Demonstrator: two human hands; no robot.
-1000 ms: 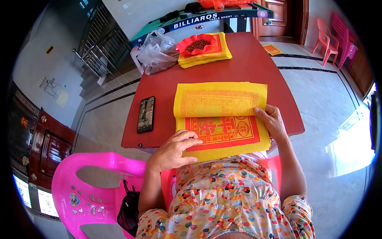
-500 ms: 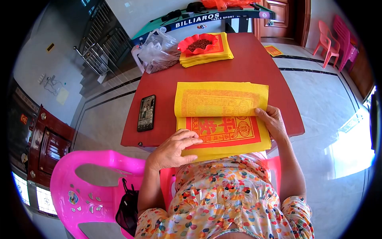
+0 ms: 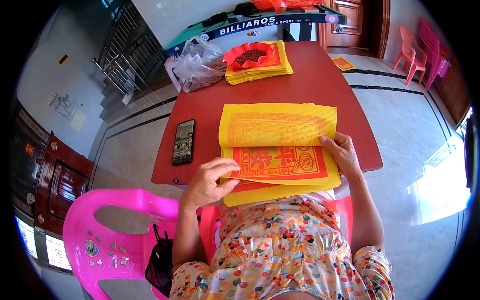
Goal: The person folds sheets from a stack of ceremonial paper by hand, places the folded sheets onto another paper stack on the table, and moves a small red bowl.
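A stack of yellow paper sheets point(image 3: 280, 192) printed in red lies at the table's near edge. The top sheet point(image 3: 280, 162) has its far part folded over toward me, its plain back point(image 3: 280, 125) showing a faint print. At the right end of the fold, my right hand point(image 3: 342, 154) grips the paper between thumb and fingers. My left hand point(image 3: 210, 184) pinches the sheet's near left corner, which is raised off the red-printed sheet below. The fingertips of my left hand partly cover that corner.
On the red table point(image 3: 320, 85) stand a phone point(image 3: 183, 142), a clear plastic bag point(image 3: 200, 67), and another paper stack point(image 3: 265, 75) bearing a red dish point(image 3: 247, 56) of small brown pieces. A pink chair point(image 3: 110, 250) with a black bag point(image 3: 161, 262) is at left. Behind is a billiard table point(image 3: 255, 27).
My left hand has moved slightly left and closed on the near left corner of the sheet, lifting its near edge. My right hand stays at the fold. The phone's screen picture has changed.
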